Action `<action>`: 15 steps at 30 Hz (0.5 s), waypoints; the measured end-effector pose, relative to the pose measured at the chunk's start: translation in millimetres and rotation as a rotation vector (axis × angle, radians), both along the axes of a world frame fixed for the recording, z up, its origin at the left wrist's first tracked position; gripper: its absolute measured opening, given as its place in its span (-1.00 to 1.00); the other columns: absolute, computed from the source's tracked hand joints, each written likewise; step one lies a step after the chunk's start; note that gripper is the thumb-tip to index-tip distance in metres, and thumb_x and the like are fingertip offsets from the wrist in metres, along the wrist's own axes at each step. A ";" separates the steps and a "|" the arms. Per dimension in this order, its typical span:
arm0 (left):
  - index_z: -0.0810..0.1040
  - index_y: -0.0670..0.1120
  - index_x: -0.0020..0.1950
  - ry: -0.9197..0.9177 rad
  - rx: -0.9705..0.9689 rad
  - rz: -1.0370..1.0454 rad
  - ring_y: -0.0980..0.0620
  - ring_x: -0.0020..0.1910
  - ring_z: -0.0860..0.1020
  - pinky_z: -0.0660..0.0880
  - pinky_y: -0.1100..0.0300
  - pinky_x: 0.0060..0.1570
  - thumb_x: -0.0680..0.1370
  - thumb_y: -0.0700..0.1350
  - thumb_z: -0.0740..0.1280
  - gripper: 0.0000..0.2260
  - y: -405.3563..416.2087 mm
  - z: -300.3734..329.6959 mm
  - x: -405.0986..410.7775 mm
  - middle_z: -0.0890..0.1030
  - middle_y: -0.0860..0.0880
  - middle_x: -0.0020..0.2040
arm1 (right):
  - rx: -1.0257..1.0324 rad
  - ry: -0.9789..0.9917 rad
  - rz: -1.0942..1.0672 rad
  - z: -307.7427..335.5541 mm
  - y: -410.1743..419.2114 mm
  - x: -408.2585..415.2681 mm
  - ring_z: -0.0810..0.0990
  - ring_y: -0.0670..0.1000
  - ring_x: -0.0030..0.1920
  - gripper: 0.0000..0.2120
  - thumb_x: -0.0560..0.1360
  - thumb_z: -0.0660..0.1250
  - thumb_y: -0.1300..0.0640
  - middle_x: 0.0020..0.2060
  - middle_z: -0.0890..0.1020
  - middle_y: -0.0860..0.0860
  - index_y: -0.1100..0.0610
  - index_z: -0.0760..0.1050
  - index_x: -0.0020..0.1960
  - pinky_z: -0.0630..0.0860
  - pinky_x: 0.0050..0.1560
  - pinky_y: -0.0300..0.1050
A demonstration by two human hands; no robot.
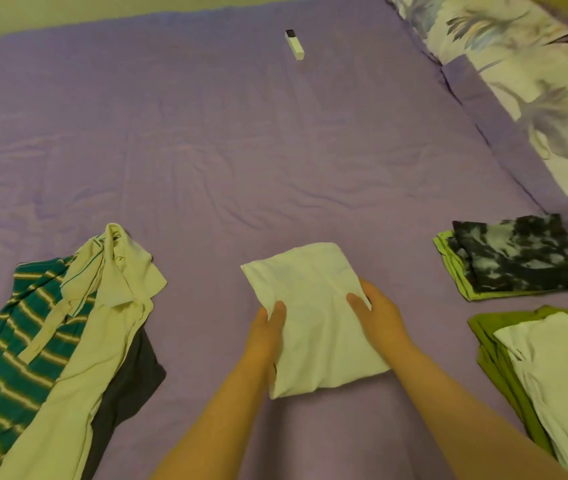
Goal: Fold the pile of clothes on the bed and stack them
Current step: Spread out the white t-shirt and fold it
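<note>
— So, where is the white garment (313, 313)?
— Folded into a small packet in the middle of the purple bed sheet (206, 150), gripped at both sides. The left hand (268, 327) pinches its left edge, thumb on top; the right hand (376, 313) clasps the right edge the same way.
— And the other clothes?
— An unfolded heap lies at the left: a teal striped shirt (9, 358), a cream polo (102, 306), something dark (130, 382) beneath. At the right, a tie-dye piece (517, 254) sits on a light green one (455, 271); nearer, a white top (559, 368) covers an olive garment (497, 358). A remote (294, 44) rests far up the bed
</note>
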State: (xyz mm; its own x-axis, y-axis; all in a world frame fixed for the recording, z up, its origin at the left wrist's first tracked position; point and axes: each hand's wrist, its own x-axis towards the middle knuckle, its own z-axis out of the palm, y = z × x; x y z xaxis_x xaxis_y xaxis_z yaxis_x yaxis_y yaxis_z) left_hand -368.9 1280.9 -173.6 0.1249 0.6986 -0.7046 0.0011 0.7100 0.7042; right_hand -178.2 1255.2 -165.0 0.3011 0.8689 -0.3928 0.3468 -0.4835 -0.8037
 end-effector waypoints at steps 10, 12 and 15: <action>0.34 0.18 0.28 -0.163 -0.022 -0.150 0.04 0.08 0.58 0.57 0.11 -0.11 0.59 0.17 0.18 -0.73 -83.3 36.1 165.1 0.57 0.09 0.15 | 0.100 -0.048 -0.128 36.7 -103.5 161.8 0.42 -0.08 0.25 -0.61 0.63 0.16 0.11 0.30 0.48 -0.05 0.04 0.31 0.45 0.29 0.07 -0.46; 0.32 0.17 0.34 -0.193 -0.024 -0.180 0.00 0.14 0.56 0.55 0.00 0.05 0.60 0.17 0.17 -0.68 -102.8 39.8 203.0 0.55 0.07 0.21 | 0.103 -0.092 -0.142 42.9 -128.6 198.8 0.40 -0.12 0.19 -0.61 0.63 0.15 0.09 0.29 0.48 -0.03 0.04 0.31 0.45 0.26 0.02 -0.52; 0.29 0.16 0.38 -0.219 -0.010 -0.230 -0.03 0.21 0.52 0.48 -0.10 0.23 0.60 0.17 0.17 -0.64 -132.3 45.5 256.4 0.52 0.05 0.27 | 0.085 -0.142 -0.166 47.7 -165.0 251.3 0.38 -0.12 0.22 -0.61 0.63 0.14 0.07 0.32 0.46 -0.02 0.05 0.31 0.45 0.22 0.06 -0.48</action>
